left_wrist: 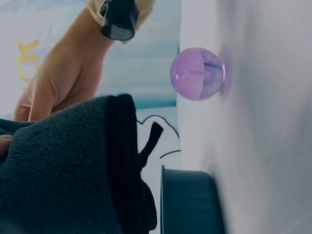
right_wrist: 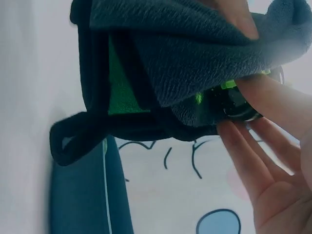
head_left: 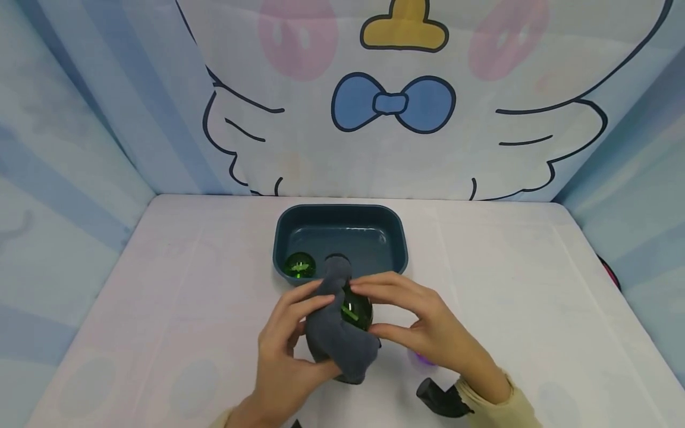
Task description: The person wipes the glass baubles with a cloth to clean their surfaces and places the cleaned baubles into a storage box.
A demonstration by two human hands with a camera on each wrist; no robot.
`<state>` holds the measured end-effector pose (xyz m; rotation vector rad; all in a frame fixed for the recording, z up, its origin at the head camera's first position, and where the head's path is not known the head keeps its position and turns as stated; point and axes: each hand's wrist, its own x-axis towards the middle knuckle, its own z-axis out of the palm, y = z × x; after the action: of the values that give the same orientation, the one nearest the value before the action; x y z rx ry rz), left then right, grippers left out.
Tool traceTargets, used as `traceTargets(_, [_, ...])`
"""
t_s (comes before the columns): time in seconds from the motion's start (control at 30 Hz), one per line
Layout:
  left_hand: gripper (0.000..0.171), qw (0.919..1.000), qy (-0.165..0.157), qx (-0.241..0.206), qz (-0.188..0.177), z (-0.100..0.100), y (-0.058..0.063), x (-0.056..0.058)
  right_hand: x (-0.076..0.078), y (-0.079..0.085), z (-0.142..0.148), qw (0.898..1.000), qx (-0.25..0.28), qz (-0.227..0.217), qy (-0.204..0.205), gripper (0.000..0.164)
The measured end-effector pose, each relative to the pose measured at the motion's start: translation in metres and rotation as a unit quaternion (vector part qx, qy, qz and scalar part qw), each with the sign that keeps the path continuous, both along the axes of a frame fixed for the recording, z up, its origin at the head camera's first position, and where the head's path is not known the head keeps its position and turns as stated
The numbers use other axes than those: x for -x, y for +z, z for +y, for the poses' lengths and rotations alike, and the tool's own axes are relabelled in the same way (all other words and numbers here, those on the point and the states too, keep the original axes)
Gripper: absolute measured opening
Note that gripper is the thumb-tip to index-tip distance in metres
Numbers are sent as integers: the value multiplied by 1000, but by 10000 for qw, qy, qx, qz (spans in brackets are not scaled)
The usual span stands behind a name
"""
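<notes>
Between my hands is a dark grey-blue cloth [head_left: 342, 348], folded about a clear green ball [head_left: 357, 310]. My left hand [head_left: 289, 342] grips the cloth and ball from the left, thumb low and fingers across the top. From the right, my right hand [head_left: 423, 306] pinches the ball with thumb and fingertips. In the right wrist view, the cloth [right_wrist: 195, 63] drapes over most of the ball [right_wrist: 239, 100], and a black hanging loop [right_wrist: 61, 146] sticks out at its edge. Part of the ball stays hidden under the cloth.
Just beyond my hands stands a dark teal basin [head_left: 369, 238], with another green ball [head_left: 299, 265] in its near left corner. A purple ball [left_wrist: 195, 74] rests on the white table [head_left: 176, 297], mostly covered by my right forearm in the head view. Printed fabric walls enclose the table.
</notes>
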<state>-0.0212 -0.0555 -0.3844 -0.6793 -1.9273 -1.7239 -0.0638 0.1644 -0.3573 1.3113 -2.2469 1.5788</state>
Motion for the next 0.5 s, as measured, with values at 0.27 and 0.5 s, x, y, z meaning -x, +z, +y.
traceTargets(0.27, [52, 9990, 20, 323, 297, 0, 0, -2, 0, 0, 5, 9923, 168, -1217, 136, 56])
traceTargets(0.5, [49, 9990, 50, 194, 389, 0, -2, 0, -2, 4, 3, 9890, -64, -1474, 124, 54])
